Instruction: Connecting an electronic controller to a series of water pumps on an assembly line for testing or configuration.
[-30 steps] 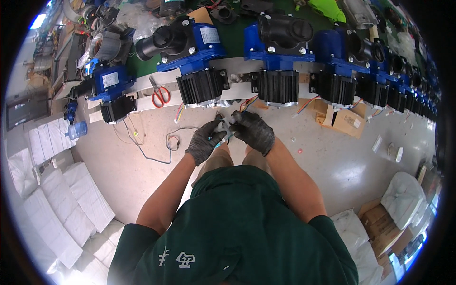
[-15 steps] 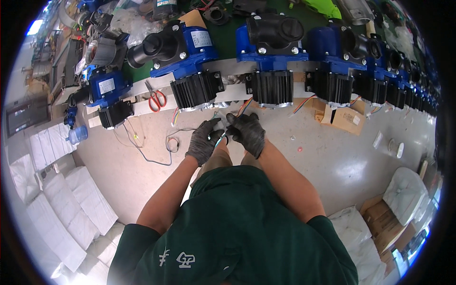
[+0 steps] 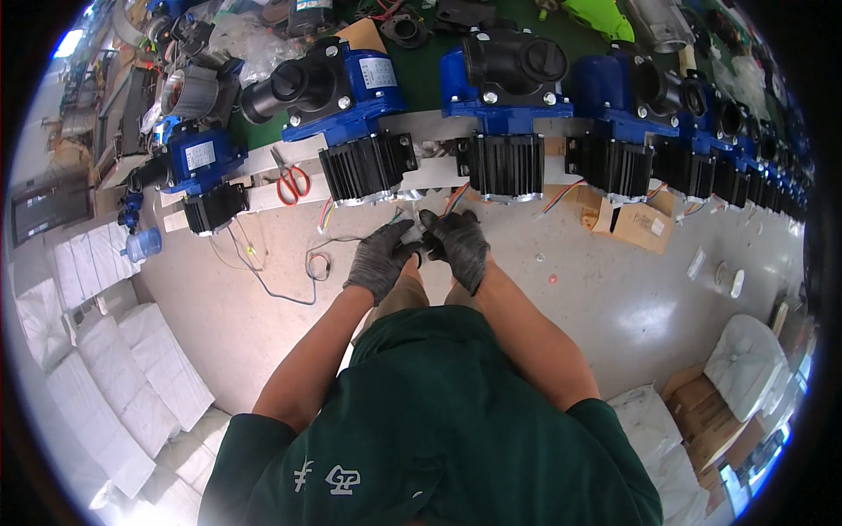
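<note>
Both my hands wear dark grey gloves and meet just below the workbench edge, in front of the middle blue-and-black motor unit (image 3: 509, 162). My left hand (image 3: 380, 260) is closed, and a thin grey cable (image 3: 338, 239) runs into it from the floor side. Close beside it, my right hand (image 3: 460, 249) is closed at the lower end of the coloured wires (image 3: 455, 198) hanging from that motor. Between the fingertips shows a small whitish piece (image 3: 416, 232), perhaps a connector. The fingers hide most of the join.
More motor units (image 3: 364, 167) stand in a row along the bench edge. Red-handled scissors (image 3: 292, 184) lie on the bench at left. An open cardboard box (image 3: 636, 223) sits under the bench at right. White-wrapped packages (image 3: 96, 394) are stacked at lower left.
My fingers have shifted slightly closer around the wires. The teal wire ends seen between my hands before are now mostly hidden. The view has moved a little.
</note>
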Demonstrator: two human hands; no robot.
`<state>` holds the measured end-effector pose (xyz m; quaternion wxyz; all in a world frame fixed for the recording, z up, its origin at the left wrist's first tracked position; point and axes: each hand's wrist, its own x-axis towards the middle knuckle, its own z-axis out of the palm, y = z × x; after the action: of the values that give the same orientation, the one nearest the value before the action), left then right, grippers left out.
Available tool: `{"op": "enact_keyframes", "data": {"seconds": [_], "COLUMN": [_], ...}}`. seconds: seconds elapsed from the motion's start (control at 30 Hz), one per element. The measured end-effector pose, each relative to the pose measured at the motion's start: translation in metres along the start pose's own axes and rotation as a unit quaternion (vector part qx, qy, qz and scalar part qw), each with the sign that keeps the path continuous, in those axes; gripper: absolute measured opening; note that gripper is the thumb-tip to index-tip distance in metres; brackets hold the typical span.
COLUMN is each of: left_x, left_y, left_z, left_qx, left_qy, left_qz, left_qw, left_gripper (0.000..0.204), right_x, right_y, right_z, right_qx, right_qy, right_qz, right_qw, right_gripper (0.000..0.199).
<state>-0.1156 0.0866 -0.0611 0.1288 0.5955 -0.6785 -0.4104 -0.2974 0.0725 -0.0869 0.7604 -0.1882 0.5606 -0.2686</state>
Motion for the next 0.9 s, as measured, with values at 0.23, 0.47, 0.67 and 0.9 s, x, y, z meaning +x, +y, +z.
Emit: {"op": "enact_keyframes", "data": {"seconds": [0.23,0.47,0.67,0.9], "left_x": [0.006,0.006,0.014,0.012], "left_y": [0.009,0.013,0.031,0.024], "left_z": [-0.006,-0.002,-0.004,0.005], "left_qx": [-0.024,0.015,-0.038,0.009], "left_qy": [-0.063,-0.061,-0.064,-0.057], "left_qz": [-0.017,-0.017,-0.029,0.020], "left_qw": [0.998,0.998,0.997,0.998], "left_gripper": [0.044,0.044,0.040,0.041], "right_x": [-0.006,-0.013,-0.005,-0.017], "right_y": [-0.004,-0.010,0.004,0.005], "right_z": [-0.003,0.002,-0.014,-0.016], "right_qx": [0.074,0.058,0.147,0.162], "right_qy": [-0.019,-0.019,-0.040,-0.027], "right_qz": [0.011,-0.025,0.020,-0.007], "right_qw": [0.997,0.998,0.988,0.986], "right_gripper": [0.038,0.042,0.039,0.041]}}
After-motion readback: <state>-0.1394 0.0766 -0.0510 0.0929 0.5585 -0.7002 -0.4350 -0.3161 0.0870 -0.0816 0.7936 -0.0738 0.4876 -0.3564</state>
